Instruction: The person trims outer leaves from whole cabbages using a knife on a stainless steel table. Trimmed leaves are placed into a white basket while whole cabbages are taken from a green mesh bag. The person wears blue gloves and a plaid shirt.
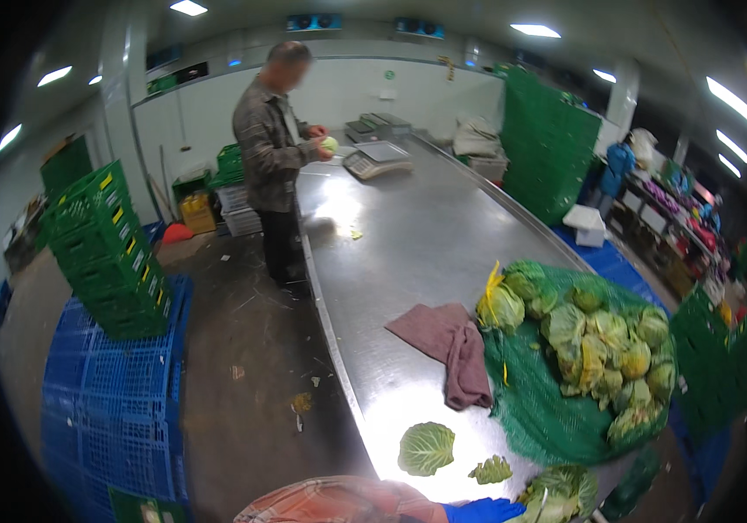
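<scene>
My left hand [486, 510], in a blue glove below an orange plaid sleeve, reaches in at the bottom edge. Its fingertips meet the left side of a leafy green cabbage [564, 489]; the lower part of the hand is cut off, so its grip is unclear. A thin pale strip, perhaps a blade, shows against the cabbage. My right hand is out of view. A loose cabbage leaf [426, 448] and a smaller leaf piece [491, 470] lie on the metal table [406, 248]. Several cabbages [635, 360] rest on a green mesh sack [543, 418] at the right.
A mauve cloth [455, 353] lies left of the sack. Across the table a person [269, 150] holds a pale round vegetable [329, 145] near a weighing scale [377, 160]. Green crates [115, 261] stand on blue pallets [112, 392] at the left. Other people work far right.
</scene>
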{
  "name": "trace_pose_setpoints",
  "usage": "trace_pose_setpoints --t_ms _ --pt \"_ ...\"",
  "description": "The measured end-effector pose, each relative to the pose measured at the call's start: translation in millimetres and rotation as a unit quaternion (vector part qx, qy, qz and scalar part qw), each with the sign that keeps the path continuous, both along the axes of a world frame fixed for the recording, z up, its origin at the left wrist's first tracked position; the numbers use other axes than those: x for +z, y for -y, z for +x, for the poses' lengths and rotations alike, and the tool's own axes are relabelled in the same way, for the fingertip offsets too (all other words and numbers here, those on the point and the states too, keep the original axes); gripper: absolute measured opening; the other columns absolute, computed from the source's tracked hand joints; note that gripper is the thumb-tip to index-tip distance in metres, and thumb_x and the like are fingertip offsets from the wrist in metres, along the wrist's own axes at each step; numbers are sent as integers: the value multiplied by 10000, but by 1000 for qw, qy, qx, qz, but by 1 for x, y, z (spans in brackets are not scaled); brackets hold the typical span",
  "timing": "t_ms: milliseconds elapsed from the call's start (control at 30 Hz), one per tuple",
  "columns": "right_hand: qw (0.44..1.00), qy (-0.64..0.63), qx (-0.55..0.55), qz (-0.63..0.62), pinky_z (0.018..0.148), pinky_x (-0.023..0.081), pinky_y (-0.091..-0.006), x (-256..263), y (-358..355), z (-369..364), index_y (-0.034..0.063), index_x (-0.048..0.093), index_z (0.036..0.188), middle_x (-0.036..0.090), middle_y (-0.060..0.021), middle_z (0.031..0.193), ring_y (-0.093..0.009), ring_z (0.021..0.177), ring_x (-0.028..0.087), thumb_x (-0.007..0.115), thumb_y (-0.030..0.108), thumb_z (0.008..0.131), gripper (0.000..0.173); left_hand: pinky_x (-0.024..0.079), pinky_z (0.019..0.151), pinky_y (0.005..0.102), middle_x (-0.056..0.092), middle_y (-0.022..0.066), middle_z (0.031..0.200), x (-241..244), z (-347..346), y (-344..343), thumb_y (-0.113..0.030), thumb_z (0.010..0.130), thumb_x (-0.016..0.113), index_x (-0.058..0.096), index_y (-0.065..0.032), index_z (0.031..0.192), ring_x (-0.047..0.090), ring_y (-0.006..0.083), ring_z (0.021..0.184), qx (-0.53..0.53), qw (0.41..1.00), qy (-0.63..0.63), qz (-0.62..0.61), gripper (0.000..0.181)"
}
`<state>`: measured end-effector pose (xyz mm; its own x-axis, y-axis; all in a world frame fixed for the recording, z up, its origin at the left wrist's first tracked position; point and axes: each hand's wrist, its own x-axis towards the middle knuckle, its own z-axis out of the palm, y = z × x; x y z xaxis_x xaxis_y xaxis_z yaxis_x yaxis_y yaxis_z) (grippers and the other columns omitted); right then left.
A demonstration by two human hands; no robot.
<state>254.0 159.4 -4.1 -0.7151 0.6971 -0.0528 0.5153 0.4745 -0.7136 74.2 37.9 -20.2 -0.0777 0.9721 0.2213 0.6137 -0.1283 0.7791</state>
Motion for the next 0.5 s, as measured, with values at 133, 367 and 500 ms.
trace_pose_setpoints --t_ms 133,367,500 --pt "951 19 -136 -277 545 379 -314 81 23 -28 16 606 781 515 -33 645 -130 591 444 516 163 840 183 341 985 498 468 234 1271 -4 -10 1 -508 611 678 400 -47 1335 456 408 1146 27 998 -26 58 903" --pt "941 -24 -147 -305 621 413 -287 91 34 -21 2 627 815 571 -57 731 -142 671 479 507 148 843 191 413 887 493 538 257 1116 -12 -12 13 -464 604 709 416 -46 1318 528 413 1012 26 993 -74 90 878" --pt "981 -35 -135 -132 665 432 -296 29 11 6 1 603 1019 606 -64 799 -159 748 520 567 209 847 272 433 865 468 542 258 1100 31 -42 44 -482 625 719 383 -47 1336 539 417 975 29 994 -58 -91 900"
